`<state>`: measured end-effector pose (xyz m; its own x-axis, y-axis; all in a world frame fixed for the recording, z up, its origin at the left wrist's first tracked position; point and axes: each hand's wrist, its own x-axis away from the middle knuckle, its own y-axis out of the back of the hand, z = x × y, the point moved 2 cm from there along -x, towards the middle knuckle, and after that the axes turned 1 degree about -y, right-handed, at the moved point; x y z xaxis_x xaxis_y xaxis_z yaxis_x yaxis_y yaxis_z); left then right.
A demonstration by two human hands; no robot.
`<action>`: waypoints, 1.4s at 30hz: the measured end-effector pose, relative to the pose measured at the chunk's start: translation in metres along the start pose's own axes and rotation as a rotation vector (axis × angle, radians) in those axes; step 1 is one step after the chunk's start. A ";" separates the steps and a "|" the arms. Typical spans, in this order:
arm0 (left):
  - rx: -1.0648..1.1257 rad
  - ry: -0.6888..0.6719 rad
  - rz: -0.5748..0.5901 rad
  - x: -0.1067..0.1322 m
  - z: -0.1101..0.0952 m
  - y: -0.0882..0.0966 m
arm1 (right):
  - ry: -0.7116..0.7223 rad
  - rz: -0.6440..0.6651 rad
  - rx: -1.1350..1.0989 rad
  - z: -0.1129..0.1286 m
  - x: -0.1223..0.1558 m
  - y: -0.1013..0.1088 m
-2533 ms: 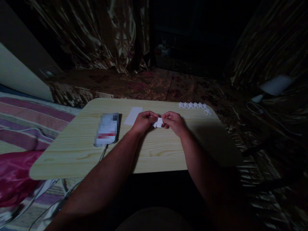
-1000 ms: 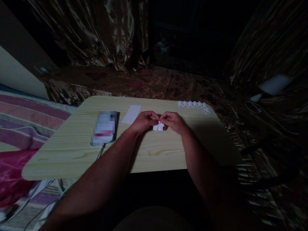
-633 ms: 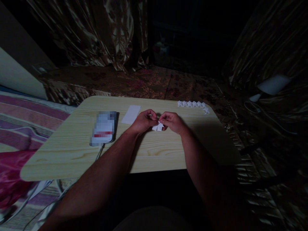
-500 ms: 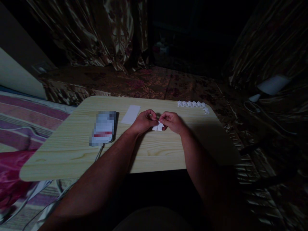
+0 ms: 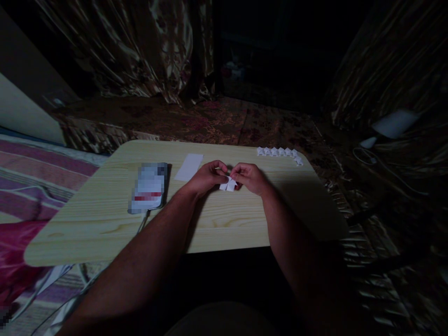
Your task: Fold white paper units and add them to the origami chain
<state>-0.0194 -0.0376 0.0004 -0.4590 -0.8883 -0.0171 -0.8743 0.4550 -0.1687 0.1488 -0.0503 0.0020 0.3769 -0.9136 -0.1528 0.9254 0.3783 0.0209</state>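
A small folded white paper piece (image 5: 228,185) is pinched between my two hands, just above the middle of the table. My left hand (image 5: 209,177) grips its left side, thumb on top. On the other side my right hand (image 5: 248,177) has thumb and fingertips closed on its upper right edge. Flaps of the paper stick out toward me; its far part is hidden by the fingers. Left of my left hand lies a white paper sheet or stack (image 5: 189,167). Several small folded white paper figures (image 5: 274,151) form a row near the far right corner.
A phone-like device (image 5: 149,189), blurred out, lies on the left of the wooden table (image 5: 105,224) with a cable running from its near end. A striped bed cover (image 5: 21,196) borders the table on the left. At the right, a white lamp (image 5: 395,123) stands beyond the edge.
The view has shifted very slightly, moving the table items a little left. Both hands still hold the folded paper in nearly the same pose.
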 end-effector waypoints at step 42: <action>-0.133 -0.056 -0.069 0.003 -0.003 -0.010 | -0.008 -0.133 0.142 0.005 -0.001 -0.005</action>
<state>-0.0123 -0.0449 0.0052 -0.3907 -0.9182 -0.0661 -0.9184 0.3936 -0.0391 0.1434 -0.0518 0.0066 0.2512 -0.9553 -0.1557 0.9629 0.2303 0.1406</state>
